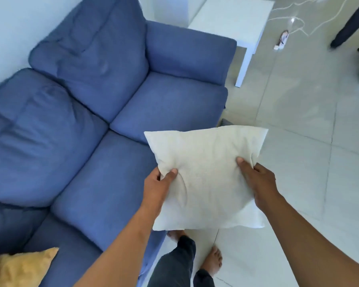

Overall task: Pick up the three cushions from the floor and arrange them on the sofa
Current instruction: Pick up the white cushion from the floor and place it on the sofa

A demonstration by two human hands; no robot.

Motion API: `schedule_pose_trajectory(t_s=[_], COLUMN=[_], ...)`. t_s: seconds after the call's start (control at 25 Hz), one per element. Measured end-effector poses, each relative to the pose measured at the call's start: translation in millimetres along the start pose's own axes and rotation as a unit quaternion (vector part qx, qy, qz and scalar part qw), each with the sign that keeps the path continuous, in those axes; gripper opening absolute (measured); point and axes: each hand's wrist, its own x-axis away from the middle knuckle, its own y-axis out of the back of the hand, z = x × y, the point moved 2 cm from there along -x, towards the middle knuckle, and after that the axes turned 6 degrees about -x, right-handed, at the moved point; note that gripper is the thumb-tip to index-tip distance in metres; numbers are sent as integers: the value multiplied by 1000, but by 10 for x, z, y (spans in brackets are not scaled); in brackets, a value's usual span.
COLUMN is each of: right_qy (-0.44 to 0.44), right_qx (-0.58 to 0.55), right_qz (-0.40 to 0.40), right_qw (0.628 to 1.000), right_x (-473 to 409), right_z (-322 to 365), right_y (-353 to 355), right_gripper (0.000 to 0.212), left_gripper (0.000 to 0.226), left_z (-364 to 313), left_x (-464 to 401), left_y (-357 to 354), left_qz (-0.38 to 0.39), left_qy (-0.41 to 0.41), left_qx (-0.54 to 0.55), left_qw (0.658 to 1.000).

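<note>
I hold a cream square cushion [207, 175] in the air in front of me, over the front edge of the blue sofa [104, 112]. My left hand [158, 185] grips its left side, thumb on top. My right hand [257, 181] grips its right side the same way. A yellow cushion [19, 268] lies on the sofa seat at the bottom left corner. A sliver of dark grey fabric [226, 122] shows on the floor just behind the cream cushion, beside the sofa; what it is cannot be told.
A white side table [236, 23] stands past the sofa's right arm. White cables [298, 25] and a small object [282, 40] lie on the tiled floor beyond. Another person's dark-trousered legs [348, 25] are at the top right. My bare feet [211, 262] are on the tiles.
</note>
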Motion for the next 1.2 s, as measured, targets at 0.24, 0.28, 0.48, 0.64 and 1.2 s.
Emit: schedule_pose_trajectory(t_s=[0.24,0.28,0.48,0.64,1.2], right_qy=[33,37,47,38,32], right_qx=[95,113,180,213,334], right_qz=[106,129,210,276,436], right_qw=[989,984,960,936,835], right_x=[83,86,122,231,15], right_z=[412,443,500,417,69], right_y=[-1376,-1624,-2777,-3575,-5945], right_gripper=[45,41,48,44,8], left_gripper=[20,20,24,31,28], left_z=[39,61,178,330,613], left_x=[-116,-151,-258,-338,-1000], left_y=[1081,1259,2030,2592,3665], left_qz=[-119,-140,-219,-267,-437], left_qy=[0,3,28,54,168], left_qx=[85,98,119,123,146], left_qw=[989,985,968,954,871])
